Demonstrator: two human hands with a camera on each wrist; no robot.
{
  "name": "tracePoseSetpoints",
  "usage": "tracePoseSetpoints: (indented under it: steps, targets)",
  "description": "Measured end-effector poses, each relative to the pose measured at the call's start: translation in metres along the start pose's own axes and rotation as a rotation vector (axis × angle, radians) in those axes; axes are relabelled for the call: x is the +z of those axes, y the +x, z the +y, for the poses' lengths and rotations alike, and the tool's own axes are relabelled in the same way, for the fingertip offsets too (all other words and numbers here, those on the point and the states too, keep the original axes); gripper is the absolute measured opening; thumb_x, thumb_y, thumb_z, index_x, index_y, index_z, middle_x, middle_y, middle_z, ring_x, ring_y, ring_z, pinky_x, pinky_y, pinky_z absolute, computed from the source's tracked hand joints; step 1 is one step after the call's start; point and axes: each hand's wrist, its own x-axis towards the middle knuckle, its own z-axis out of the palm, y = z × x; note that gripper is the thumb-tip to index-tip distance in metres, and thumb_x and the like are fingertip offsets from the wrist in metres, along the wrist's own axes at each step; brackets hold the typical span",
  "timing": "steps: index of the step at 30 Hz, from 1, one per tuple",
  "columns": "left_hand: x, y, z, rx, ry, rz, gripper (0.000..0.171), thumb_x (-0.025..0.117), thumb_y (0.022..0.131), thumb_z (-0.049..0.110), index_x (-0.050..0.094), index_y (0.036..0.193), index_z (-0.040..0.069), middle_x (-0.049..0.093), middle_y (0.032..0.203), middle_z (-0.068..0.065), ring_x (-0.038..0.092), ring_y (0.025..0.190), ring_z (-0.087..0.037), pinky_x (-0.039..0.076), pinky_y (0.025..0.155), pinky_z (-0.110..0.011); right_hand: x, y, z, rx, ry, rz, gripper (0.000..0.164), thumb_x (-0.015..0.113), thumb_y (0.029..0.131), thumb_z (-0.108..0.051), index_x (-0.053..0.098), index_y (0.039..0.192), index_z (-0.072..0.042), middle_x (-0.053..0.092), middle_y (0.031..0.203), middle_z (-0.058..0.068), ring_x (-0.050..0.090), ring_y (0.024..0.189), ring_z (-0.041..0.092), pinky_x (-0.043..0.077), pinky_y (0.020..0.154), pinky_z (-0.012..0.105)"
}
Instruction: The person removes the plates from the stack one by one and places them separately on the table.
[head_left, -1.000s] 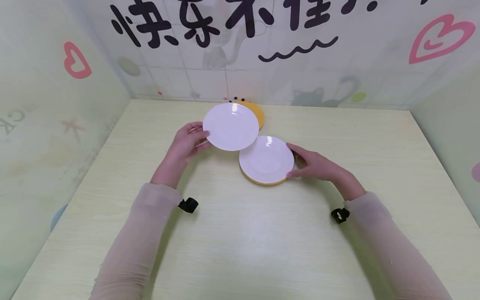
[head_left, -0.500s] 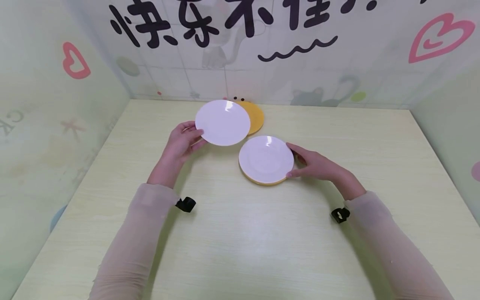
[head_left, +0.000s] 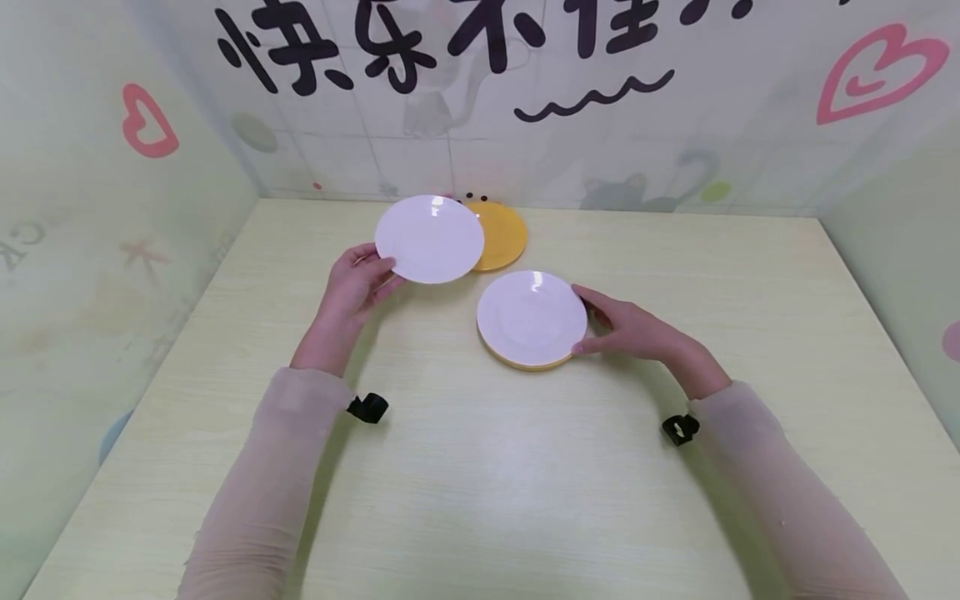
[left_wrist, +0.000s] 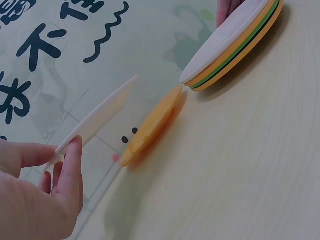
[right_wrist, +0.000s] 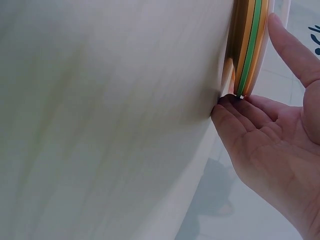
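My left hand (head_left: pixel 378 273) pinches a white plate (head_left: pixel 430 238) by its near-left rim and holds it a little above the table, tilted. In the left wrist view this plate (left_wrist: pixel 97 117) hangs over the left edge of an orange plate (left_wrist: pixel 152 127). The orange plate (head_left: pixel 504 236) lies flat by the back wall. A stack of plates (head_left: pixel 532 318) with a white one on top and orange and green ones below sits mid-table. My right hand (head_left: pixel 600 327) rests against the stack's right rim with fingers spread; its fingertips (right_wrist: pixel 227 102) touch the stack's (right_wrist: pixel 248 45) bottom edge.
The pale wooden table (head_left: pixel 487 483) is walled on three sides by decorated panels (head_left: pixel 465 92). Black wrist-camera mounts (head_left: pixel 367 407) sit on both sleeves.
My left hand has carried the white plate left and back, away from the stack, uncovering more of the orange plate. The right hand and the stack have stayed put.
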Motion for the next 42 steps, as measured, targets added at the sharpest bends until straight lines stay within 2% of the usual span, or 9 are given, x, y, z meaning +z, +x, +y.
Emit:
tracePoseSetpoints:
  steps: [12, 22, 31, 36, 42]
  targets:
    - [-0.002, 0.001, -0.001, 0.011, -0.047, 0.033, 0.032, 0.056, 0.095, -0.008, 0.044, 0.115, 0.013, 0.051, 0.114, -0.002, 0.063, 0.093, -0.012, 0.062, 0.078, -0.019, -0.001, 0.000, 0.001, 0.008, 0.008, -0.001, 0.099, 0.078, 0.087, -0.036, 0.017, 0.160, -0.009, 0.023, 0.165, 0.016, 0.023, 0.152, 0.037, 0.021, 0.127, 0.055]
    - [-0.009, 0.005, -0.001, 0.009, -0.071, 0.077, 0.043, 0.058, 0.095, -0.005, 0.038, 0.130, 0.009, 0.050, 0.117, -0.001, 0.061, 0.098, -0.012, 0.061, 0.084, -0.018, 0.000, 0.001, 0.001, 0.012, 0.005, -0.003, 0.099, 0.078, 0.087, -0.036, 0.017, 0.160, -0.010, 0.023, 0.165, 0.015, 0.023, 0.152, 0.036, 0.021, 0.127, 0.055]
    - [-0.014, 0.008, 0.001, 0.026, -0.122, 0.103, 0.035, 0.059, 0.094, -0.007, 0.042, 0.117, 0.012, 0.051, 0.116, -0.002, 0.063, 0.096, -0.012, 0.061, 0.081, -0.018, 0.000, 0.001, 0.001, 0.017, 0.010, -0.005, 0.099, 0.078, 0.086, -0.037, 0.017, 0.160, -0.011, 0.023, 0.165, 0.014, 0.022, 0.153, 0.035, 0.021, 0.127, 0.055]
    - [-0.016, 0.011, 0.001, 0.045, -0.137, 0.109, 0.035, 0.059, 0.093, -0.008, 0.041, 0.115, 0.013, 0.051, 0.115, -0.002, 0.062, 0.095, -0.013, 0.062, 0.078, -0.017, 0.000, 0.001, 0.000, 0.020, 0.010, -0.005, 0.099, 0.077, 0.087, -0.037, 0.017, 0.160, -0.012, 0.023, 0.165, 0.014, 0.023, 0.153, 0.036, 0.021, 0.127, 0.055]
    - [-0.018, 0.016, -0.001, 0.051, -0.143, 0.141, 0.049, 0.059, 0.094, -0.008, 0.038, 0.131, 0.016, 0.052, 0.120, -0.001, 0.062, 0.096, -0.013, 0.062, 0.078, -0.017, -0.001, 0.001, 0.000, 0.023, 0.008, -0.005, 0.099, 0.078, 0.087, -0.035, 0.016, 0.160, -0.011, 0.023, 0.165, 0.015, 0.023, 0.152, 0.036, 0.021, 0.127, 0.054]
